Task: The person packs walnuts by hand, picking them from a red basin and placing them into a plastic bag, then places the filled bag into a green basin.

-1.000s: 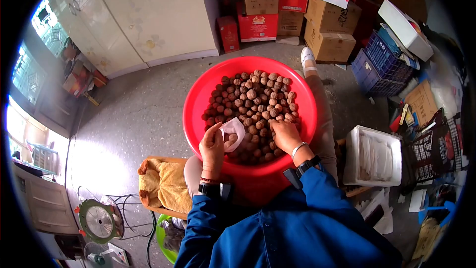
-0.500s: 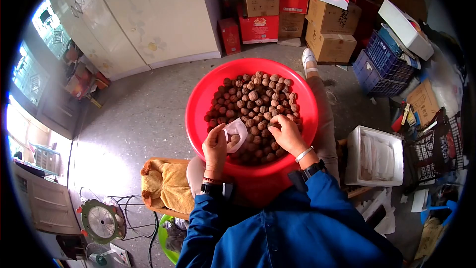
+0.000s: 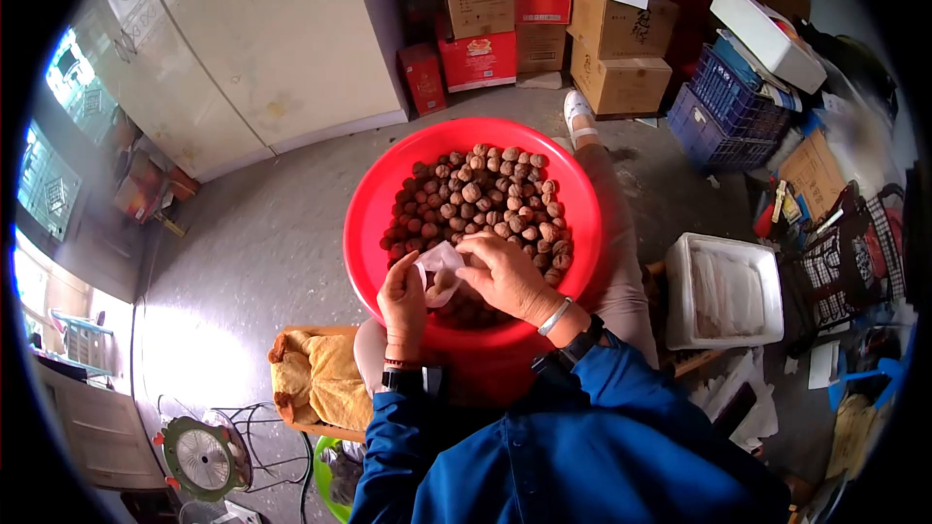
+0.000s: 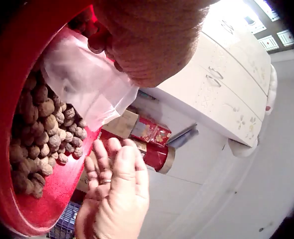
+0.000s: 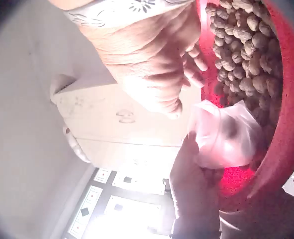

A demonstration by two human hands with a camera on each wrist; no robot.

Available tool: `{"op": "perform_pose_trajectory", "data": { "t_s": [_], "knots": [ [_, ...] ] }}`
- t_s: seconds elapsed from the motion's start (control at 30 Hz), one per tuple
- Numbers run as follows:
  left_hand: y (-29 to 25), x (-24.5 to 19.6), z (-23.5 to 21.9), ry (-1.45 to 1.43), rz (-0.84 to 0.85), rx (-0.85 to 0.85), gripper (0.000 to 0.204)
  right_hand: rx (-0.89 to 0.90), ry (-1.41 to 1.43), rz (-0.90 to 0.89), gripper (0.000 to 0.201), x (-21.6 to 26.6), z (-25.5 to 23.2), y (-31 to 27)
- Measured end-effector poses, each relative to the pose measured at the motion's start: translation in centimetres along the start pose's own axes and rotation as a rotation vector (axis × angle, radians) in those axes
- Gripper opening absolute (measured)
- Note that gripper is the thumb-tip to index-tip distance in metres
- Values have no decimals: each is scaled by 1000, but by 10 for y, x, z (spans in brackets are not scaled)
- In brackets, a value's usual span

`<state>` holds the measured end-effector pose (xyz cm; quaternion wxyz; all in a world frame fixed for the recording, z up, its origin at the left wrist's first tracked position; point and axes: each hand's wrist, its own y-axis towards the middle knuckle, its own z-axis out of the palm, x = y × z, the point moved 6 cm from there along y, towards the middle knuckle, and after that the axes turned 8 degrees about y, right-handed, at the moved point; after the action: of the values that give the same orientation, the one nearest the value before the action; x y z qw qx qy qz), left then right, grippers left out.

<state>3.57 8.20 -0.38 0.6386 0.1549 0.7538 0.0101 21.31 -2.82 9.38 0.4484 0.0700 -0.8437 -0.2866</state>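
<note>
Gripping a thin white bag by its side with the left hand, with thumb and fingers bent onto it. Hangs just to that hand's right, over the near part of a heap of walnuts, with brown shell visible in the mouth. Holding nothing that shows in the right hand, with fingers loosely extended, close by the bag on the side away from the left hand, apart from it. Wearing a silver bracelet behind the right hand. Can see more walnuts ahead of both hands, inside a wide red basin curving round them. Farther right of the right hand, can see a white tub, with blue crates beyond. Well ahead of both hands, can see stacked boxes; ahead and left, a pale cupboard. Behind and left of the left hand, can see a yellow cloth.
</note>
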Motion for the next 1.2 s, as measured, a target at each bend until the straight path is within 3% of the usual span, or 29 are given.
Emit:
{"op": "perform_pose_trajectory", "data": {
  "t_s": [0.17,0.23,0.3,0.47,0.53,0.73,0.97,1.03,1.2],
  "knots": [
    [0,-3,-1,82,54,-26,23,97,-491,242,15,-54,-31,-22],
    [1,-2,-1,106,69,-31,23,109,-750,205,18,-80,-44,-32],
    [1,3,-1,48,3,-26,23,251,-833,399,24,-108,-51,-46],
    [1,-2,-1,88,37,-21,23,357,-814,522,29,-107,-50,-53],
    [1,-3,-1,96,46,-21,23,475,-820,599,27,-100,-46,-55],
    [-1,-6,0,90,27,-13,23,549,-802,612,24,-104,-38,-60],
    [2,3,0,88,-4,6,23,471,-811,554,20,-117,-31,-66],
    [3,8,0,78,-11,15,23,507,-722,627,19,-117,-29,-66],
    [4,8,0,88,1,9,23,488,-594,594,26,-99,-32,-59]
  ]
}}
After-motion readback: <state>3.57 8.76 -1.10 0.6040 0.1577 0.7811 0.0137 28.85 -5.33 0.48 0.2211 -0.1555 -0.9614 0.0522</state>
